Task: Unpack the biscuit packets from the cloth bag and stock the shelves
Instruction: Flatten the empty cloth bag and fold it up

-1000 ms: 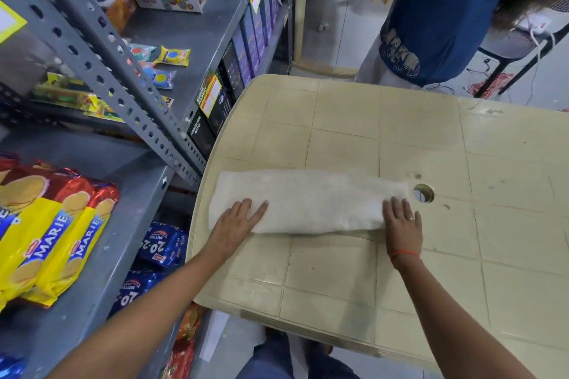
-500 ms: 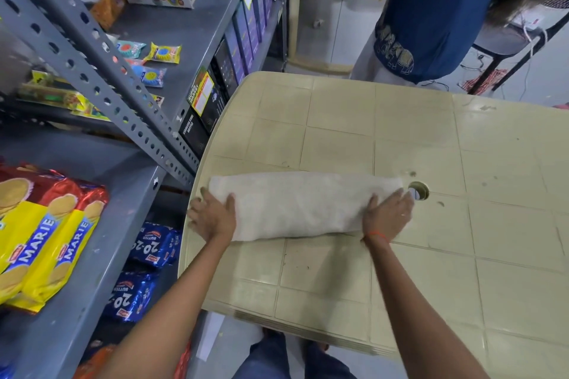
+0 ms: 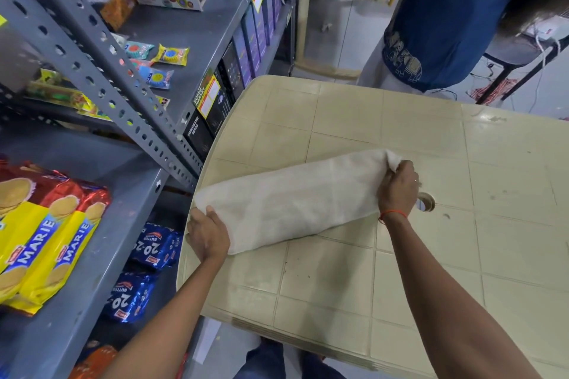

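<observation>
Gripping the bag point(image 3: 289, 203) at both ends now instead of pressing it flat, the left hand point(image 3: 209, 232) and right hand point(image 3: 398, 191) have swung it askew on the table point(image 3: 400, 271); packets point(image 3: 46, 237) already shelved, so tidying up likely.

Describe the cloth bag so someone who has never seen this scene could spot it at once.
Start at the beige tiled-pattern plastic table beside the grey metal shelves. Lying across its near-left part is the cloth bag, folded into a long strip, gripped by the left hand and right hand. It is the only white fabric item; nothing else lies on the table.
</observation>
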Action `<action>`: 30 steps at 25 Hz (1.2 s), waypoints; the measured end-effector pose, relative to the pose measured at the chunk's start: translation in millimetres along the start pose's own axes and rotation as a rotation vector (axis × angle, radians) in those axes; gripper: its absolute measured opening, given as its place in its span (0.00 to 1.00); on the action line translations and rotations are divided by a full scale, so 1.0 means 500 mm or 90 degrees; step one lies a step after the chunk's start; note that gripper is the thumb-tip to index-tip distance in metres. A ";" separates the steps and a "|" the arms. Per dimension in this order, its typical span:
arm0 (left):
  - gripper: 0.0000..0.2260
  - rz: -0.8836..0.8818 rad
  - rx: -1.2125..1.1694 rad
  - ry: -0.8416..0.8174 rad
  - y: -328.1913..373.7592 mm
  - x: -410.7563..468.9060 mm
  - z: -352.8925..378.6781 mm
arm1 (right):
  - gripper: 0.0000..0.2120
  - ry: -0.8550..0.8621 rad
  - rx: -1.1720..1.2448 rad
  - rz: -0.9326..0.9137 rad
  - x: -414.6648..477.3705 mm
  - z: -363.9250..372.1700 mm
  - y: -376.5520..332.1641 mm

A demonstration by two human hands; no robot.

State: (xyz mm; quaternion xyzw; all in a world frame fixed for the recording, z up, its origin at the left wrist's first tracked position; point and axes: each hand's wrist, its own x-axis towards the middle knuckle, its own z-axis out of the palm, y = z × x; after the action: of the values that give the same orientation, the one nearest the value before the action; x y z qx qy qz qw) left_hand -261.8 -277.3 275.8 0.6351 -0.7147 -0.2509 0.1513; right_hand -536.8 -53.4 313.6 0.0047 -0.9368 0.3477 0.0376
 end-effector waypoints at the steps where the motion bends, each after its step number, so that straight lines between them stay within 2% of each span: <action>1: 0.15 -0.012 0.002 0.000 -0.011 0.000 0.003 | 0.09 -0.032 0.007 -0.009 0.013 0.008 -0.011; 4: 0.17 -0.062 0.053 0.003 -0.034 -0.006 0.007 | 0.19 -0.182 -0.175 -0.091 0.036 0.041 -0.032; 6: 0.24 -0.066 0.112 0.031 -0.029 -0.019 0.003 | 0.24 -0.174 -0.226 -0.108 0.027 0.057 -0.026; 7: 0.27 -0.008 0.146 0.051 -0.019 -0.028 0.001 | 0.25 -0.130 -0.205 -0.088 0.013 0.064 -0.016; 8: 0.28 0.092 0.174 0.059 -0.005 -0.040 0.003 | 0.25 -0.079 -0.152 -0.018 -0.003 0.064 -0.003; 10: 0.27 0.316 0.181 0.029 0.035 -0.073 0.021 | 0.24 0.006 0.037 0.238 -0.031 0.058 0.020; 11: 0.26 0.397 0.166 0.000 0.066 -0.088 0.035 | 0.24 0.019 0.121 0.344 -0.042 0.053 0.029; 12: 0.26 0.448 0.147 -0.037 0.104 -0.100 0.049 | 0.24 0.002 0.186 0.392 -0.052 0.050 0.035; 15: 0.25 0.498 0.110 -0.241 0.230 -0.123 0.101 | 0.22 -0.099 0.342 0.363 -0.051 0.036 0.052; 17: 0.25 0.549 0.147 -0.364 0.296 -0.134 0.141 | 0.15 -0.165 0.415 0.333 -0.035 0.016 0.066; 19: 0.24 0.599 0.187 -0.433 0.352 -0.138 0.178 | 0.07 -0.245 0.398 0.271 -0.027 -0.005 0.078; 21: 0.24 0.591 0.173 -0.487 0.395 -0.134 0.203 | 0.04 -0.307 0.339 0.186 -0.030 -0.019 0.074; 23: 0.25 0.515 0.094 -0.568 0.432 -0.128 0.219 | 0.02 -0.339 0.348 0.132 -0.035 -0.031 0.064; 25: 0.25 0.392 0.006 -0.654 0.455 -0.117 0.230 | 0.06 -0.384 0.394 0.141 -0.037 -0.041 0.059; 27: 0.25 0.309 -0.001 -0.717 0.468 -0.109 0.240 | 0.10 -0.433 0.409 0.169 -0.033 -0.048 0.064; 28: 0.23 0.303 0.025 -0.739 0.470 -0.107 0.243 | 0.10 -0.452 0.406 0.176 -0.033 -0.051 0.066; 30: 0.12 0.304 0.045 -0.763 0.467 -0.107 0.254 | 0.10 -0.473 0.398 0.192 -0.033 -0.054 0.066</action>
State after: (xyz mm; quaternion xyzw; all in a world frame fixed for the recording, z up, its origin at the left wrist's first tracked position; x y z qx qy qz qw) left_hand -516.2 -188.0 304.7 0.2132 -0.8046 -0.4979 -0.2435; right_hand -519.5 -11.0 311.1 0.0039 -0.7280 0.5881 -0.3523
